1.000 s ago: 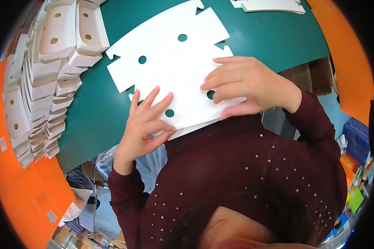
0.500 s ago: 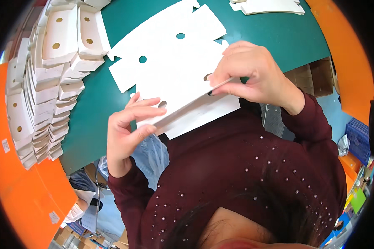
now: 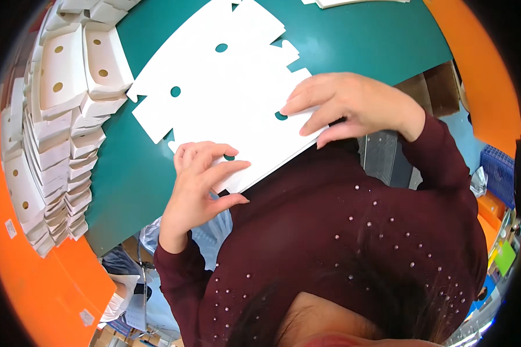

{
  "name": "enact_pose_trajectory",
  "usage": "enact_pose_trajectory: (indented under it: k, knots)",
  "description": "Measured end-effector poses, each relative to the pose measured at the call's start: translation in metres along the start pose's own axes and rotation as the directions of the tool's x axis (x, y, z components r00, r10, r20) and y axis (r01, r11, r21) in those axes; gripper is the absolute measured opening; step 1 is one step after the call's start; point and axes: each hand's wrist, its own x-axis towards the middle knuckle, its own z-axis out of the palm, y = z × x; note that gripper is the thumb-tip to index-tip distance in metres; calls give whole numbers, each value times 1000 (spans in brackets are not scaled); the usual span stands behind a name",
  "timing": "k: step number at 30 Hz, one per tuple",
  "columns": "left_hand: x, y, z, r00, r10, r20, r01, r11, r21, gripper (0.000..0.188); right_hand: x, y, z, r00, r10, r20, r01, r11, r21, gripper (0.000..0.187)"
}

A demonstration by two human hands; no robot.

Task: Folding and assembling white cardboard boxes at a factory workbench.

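Observation:
A white die-cut cardboard blank (image 3: 226,110) with tabs, notches and round holes lies on the green tabletop, its near edge toward my body. Doubled edges at its right side suggest more than one layer. Across its near left corner rest the spread fingers of my left hand (image 3: 200,179), close to a hole, with the thumb just off the near edge. My right hand (image 3: 359,107) has its fingers apart on the near right part, by another hole. Its thumb is at the near edge.
Folded white cardboard trays (image 3: 63,69) with round holes are stacked along the left. More flat white cardboard (image 3: 359,2) lies at the far edge of the green table (image 3: 376,52). Orange panels (image 3: 474,75) border both sides. A brown carton (image 3: 440,89) stands beyond my right arm.
The raised near edge of the cardboard has come down flat. My fingers have loosened from pinching it and spread over the top. Table and stacks appear shifted left in view.

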Motion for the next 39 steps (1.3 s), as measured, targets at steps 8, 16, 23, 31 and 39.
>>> enact_pose_trajectory:
  k: [8, 16, 23, 31, 39]
  knots:
    - [0, -5, -2, 1000, 15, 25, -15, 1000, -3, 51, 3, 12, -10, 995, 41, 95, -57, 984, 171, 24]
    - [-4, -13, 2, 1000, 12, 10, -11, 998, -63, 42, 2, 15, -7, 999, 32, 36, -35, 996, 86, 9]
    - [-14, 4, 1, 916, 116, -384, -77, 990, 116, 33, 14, -30, -26, 919, 256, -299, -166, 941, 295, 9]
    - [-10, 14, 12, 735, -549, -398, -149, 443, -884, 27, 45, -64, -4, 882, -285, -376, -77, 699, -711, 29]
    - [11, 45, 0, 574, -328, -751, 150, 943, -297, 26, 51, -54, 17, 887, -175, -428, -3, 923, -384, 12]
